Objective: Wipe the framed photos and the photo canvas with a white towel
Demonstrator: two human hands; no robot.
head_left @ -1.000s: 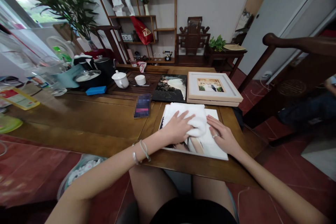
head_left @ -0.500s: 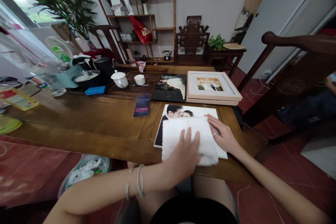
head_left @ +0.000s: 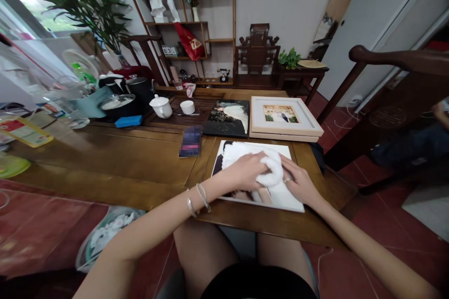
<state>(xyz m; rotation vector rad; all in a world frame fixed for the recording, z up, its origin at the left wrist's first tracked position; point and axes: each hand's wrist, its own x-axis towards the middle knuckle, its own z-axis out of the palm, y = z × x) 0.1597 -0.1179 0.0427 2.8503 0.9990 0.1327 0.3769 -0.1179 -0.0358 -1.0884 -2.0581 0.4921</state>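
A white cloth lies across a flat photo panel showing a couple, near the table's front edge. My left hand presses down on the cloth, its fingers curled into a bunched fold. At the panel's right edge, my right hand, with a ring on one finger, grips the border, fingertips over the top surface and touching or close to the cloth. Much of the picture is covered by the cloth and my left hand.
Behind the panel are a dark photo album and a light framed picture. A phone lies to the left. Farther left stand a lidded white cup, a blue sponge and a black pot. A wooden chair is at right.
My left hand has moved away from me across the panel, bunching the cloth and uncovering the panel's lower part. My right hand stays at the right edge.
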